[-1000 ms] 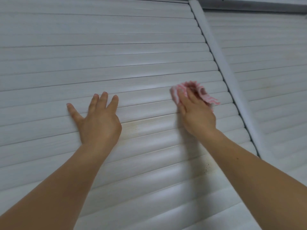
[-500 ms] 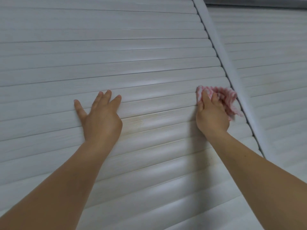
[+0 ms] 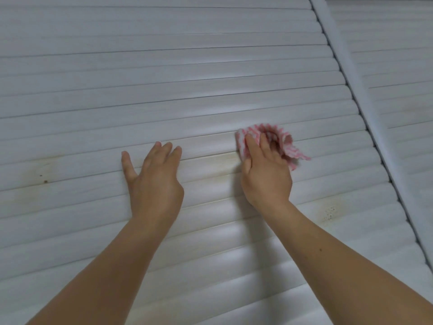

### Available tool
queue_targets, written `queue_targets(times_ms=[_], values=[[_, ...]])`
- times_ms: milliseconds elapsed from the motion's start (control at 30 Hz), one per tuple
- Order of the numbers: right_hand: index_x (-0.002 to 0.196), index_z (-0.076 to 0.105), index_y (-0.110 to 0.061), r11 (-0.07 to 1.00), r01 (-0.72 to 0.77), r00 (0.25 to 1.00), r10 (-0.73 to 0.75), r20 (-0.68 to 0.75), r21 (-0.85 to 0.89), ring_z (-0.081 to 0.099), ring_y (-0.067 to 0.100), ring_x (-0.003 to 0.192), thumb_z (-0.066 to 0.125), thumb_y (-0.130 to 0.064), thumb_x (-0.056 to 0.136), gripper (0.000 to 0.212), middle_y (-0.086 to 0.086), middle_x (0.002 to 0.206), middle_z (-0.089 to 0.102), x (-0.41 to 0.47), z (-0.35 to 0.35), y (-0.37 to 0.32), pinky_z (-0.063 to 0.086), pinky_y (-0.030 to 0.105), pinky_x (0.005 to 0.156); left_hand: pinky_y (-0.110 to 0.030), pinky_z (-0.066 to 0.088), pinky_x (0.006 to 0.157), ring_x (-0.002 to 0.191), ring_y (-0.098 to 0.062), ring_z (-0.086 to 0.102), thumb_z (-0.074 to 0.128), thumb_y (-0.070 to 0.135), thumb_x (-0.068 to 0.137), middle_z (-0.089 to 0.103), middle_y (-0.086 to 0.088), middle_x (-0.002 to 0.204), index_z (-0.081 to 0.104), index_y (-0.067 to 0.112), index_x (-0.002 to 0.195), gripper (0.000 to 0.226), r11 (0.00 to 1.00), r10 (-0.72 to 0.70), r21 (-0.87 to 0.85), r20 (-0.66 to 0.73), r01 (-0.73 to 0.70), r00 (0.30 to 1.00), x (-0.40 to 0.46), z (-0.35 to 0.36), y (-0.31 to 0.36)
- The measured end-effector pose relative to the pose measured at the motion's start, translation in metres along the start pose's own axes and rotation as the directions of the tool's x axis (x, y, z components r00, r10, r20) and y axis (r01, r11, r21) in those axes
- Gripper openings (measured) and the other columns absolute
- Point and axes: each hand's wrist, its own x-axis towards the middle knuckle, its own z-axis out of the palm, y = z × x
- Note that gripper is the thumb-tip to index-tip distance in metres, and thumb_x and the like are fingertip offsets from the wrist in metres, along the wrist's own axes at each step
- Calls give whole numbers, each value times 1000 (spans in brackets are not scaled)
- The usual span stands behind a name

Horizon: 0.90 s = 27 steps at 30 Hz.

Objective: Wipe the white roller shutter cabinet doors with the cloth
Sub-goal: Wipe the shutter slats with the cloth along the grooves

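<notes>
The white roller shutter door (image 3: 164,73) fills the view with horizontal slats. My left hand (image 3: 154,181) lies flat against the slats, fingers straight and together, thumb spread to the left. Just to its right, my right hand (image 3: 266,172) presses a crumpled pink-and-white striped cloth (image 3: 284,141) onto a slat, fingers laid over the cloth. The cloth sticks out above and to the right of the fingers. Yellowish stains show on the slat between the hands.
A white vertical divider post (image 3: 365,109) runs diagonally at the right, with a second shutter door (image 3: 403,66) beyond it. Dark specks (image 3: 329,212) mark the slats near the post, and brownish spots (image 3: 44,179) sit at the left.
My right hand has slid the cloth leftward, away from the divider post and closer to my left hand. The view has shifted left and the left hand stays flat on the slats.
</notes>
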Motion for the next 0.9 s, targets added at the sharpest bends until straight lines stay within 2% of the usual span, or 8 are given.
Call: queue_targets(times_ms=[200,400,567,667,767,900], values=[[147,29,-28,998,66,996,-66,55,-8,24,27,141,-1,-43,77,78,2,156,23,-20,8,-44,22,41,112,-45,-16,111,141,-13,23,40,-10,80,36,-1,148,43,15,138,64,1000,24,-19,-2,-24,1000,-14,-6,-22],[144,38,-25,989,144,985,-145,88,25,32,30,137,12,-39,80,70,7,150,36,-39,19,-88,31,50,106,-54,-1,110,132,-22,42,32,-4,69,52,-8,136,55,6,127,63,1000,26,-7,1,-26,1000,-27,-6,-45],[128,59,-28,980,195,977,-198,75,43,56,38,115,29,-32,77,59,12,135,54,-53,25,-114,46,53,90,-51,-8,110,135,-18,36,49,-10,71,45,-4,143,52,9,131,63,999,43,-12,43,-43,998,-37,-9,-54],[128,58,-32,961,276,958,-273,89,-18,59,37,110,32,-32,76,58,10,136,54,-59,25,-110,48,51,87,-52,-11,109,138,-16,31,50,-8,73,41,-1,146,47,11,136,66,999,39,7,62,-40,997,-38,-12,-51],[127,60,-28,930,364,931,-361,54,-44,60,34,111,36,-31,81,52,7,136,55,-55,23,-96,51,45,84,-55,-14,108,141,-10,20,46,-4,80,29,4,152,38,16,142,65,1000,-12,18,68,11,998,-38,-11,-47],[129,58,-27,946,322,947,-321,24,-28,59,29,114,35,-36,90,46,1,139,52,-44,13,-70,52,43,85,-57,-12,108,141,-8,20,43,-1,86,27,4,152,37,17,142,58,998,-58,16,56,57,997,-39,-10,-45]])
